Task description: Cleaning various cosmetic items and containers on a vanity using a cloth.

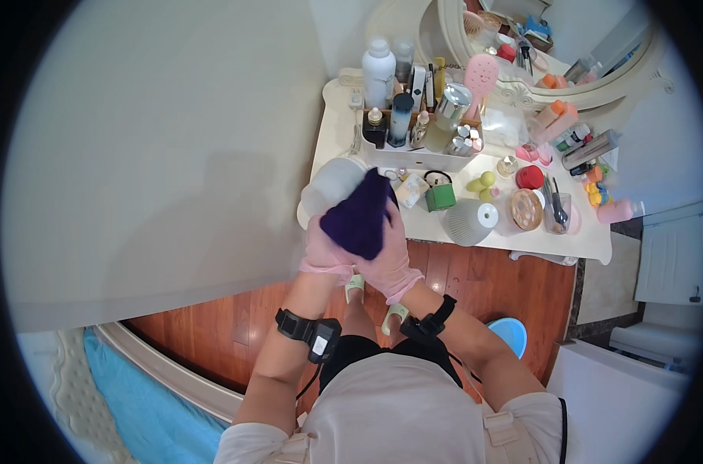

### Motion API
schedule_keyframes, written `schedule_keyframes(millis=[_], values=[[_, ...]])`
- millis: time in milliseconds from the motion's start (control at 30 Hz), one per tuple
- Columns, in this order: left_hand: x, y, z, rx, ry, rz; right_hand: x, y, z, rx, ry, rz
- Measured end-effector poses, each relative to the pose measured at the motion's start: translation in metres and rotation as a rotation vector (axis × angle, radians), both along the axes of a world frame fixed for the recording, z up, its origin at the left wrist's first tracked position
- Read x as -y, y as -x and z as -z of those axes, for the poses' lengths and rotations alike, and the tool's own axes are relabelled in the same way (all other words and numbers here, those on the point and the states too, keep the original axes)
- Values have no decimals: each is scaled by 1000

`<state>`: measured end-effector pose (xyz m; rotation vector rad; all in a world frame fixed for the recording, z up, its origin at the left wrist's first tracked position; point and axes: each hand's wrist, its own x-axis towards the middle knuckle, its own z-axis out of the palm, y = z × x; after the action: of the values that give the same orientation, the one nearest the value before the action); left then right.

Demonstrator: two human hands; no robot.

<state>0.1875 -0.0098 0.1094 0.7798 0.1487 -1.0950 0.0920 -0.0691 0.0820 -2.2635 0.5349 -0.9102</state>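
Both my hands wear thin pink gloves and are together over the front left edge of the dressing table. My right hand grips a dark purple cloth from its right side. Against the cloth's lower left is my left hand, its fingers mostly hidden under the fabric. Just beyond sits a translucent white cylindrical container, partly covered by the cloth. Whether my left hand also touches this container cannot be told.
A white organizer box holds several bottles. Nearer are a green box, a ribbed white device and a brush cup. An oval mirror stands behind. A plain pale surface rises at left; a blue basin is on the wooden floor.
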Motion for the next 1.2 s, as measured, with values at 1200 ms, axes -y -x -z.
schedule_keyframes(millis=[1200], values=[[5,-6,-22,58,218,86,18,1,-31,330,-237,-28]])
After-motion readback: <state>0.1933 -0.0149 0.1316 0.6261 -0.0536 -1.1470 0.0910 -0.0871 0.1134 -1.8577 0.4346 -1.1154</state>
